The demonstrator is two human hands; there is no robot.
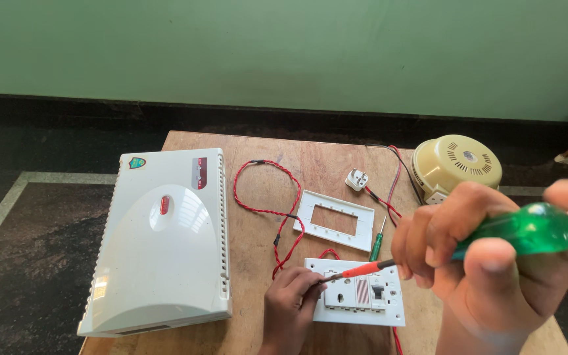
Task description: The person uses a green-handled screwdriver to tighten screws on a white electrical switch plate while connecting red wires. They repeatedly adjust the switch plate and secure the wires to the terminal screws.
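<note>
Glossy clear-green plastic screwdriver (pixel 494 240), matt wood table (pixel 323 164).

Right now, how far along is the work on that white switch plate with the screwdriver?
Done: the white rectangular cover frame lies apart on the wooden table. In hand: the right hand drives a green-handled screwdriver into the white switch plate, steadied by the left hand. Left: the twisted red-black wire ends short of the plate, and the frame is unfitted.
</note>
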